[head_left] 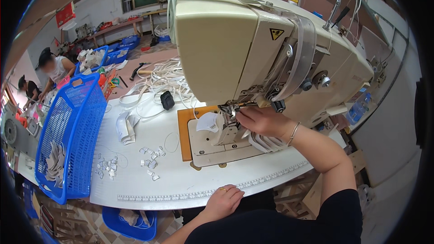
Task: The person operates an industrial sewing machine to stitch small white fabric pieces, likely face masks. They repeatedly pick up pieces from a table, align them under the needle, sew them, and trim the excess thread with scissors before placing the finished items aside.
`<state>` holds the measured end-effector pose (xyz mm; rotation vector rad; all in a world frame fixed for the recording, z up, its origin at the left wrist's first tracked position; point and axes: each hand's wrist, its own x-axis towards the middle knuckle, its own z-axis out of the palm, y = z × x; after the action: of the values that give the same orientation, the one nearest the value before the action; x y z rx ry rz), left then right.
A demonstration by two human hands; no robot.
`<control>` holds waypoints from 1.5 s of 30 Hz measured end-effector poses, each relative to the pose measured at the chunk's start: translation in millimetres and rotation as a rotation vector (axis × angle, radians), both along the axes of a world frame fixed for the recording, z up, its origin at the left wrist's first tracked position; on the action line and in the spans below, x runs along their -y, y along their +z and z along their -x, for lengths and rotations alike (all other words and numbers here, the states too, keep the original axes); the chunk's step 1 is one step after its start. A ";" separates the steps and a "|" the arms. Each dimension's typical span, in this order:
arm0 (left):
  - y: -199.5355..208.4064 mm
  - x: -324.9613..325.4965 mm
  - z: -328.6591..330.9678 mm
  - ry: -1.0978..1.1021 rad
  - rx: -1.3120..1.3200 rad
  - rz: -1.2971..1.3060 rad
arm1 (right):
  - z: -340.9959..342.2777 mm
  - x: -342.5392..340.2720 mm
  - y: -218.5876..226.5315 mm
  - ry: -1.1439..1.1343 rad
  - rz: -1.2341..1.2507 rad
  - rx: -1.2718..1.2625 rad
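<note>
My right hand (262, 122) reaches in under the head of a large cream sewing machine (217, 40), its fingers closed by the metal clamp (231, 110) at the needle. What they grip is hidden. A white fabric piece (208, 122) pokes out left of the clamp, and a stack of white pieces (266, 143) lies below my right wrist. At the table's front edge rests my left hand (224, 201), fingers loosely curled, no object visible in it. Small clear-and-white pieces (107, 168) lie scattered on the white table (167, 176), nearer its left side.
Folded white pieces (126, 127) and a black object (167, 100) lie left of the machine, before a heap of white straps (169, 77). A tall blue basket (81, 126) flanks the table. Another blue basket (131, 228) sits below. Two people work at far left.
</note>
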<state>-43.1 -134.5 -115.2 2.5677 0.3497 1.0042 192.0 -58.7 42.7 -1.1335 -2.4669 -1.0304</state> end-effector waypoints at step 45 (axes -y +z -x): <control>10.6 -8.4 -10.8 0.115 0.110 0.329 | 18.9 6.1 -42.7 0.166 -0.089 -1.262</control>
<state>-32.3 -126.1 -104.6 2.2101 0.5849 1.0274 173.1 -64.8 0.0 -1.0255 -1.4235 -0.1838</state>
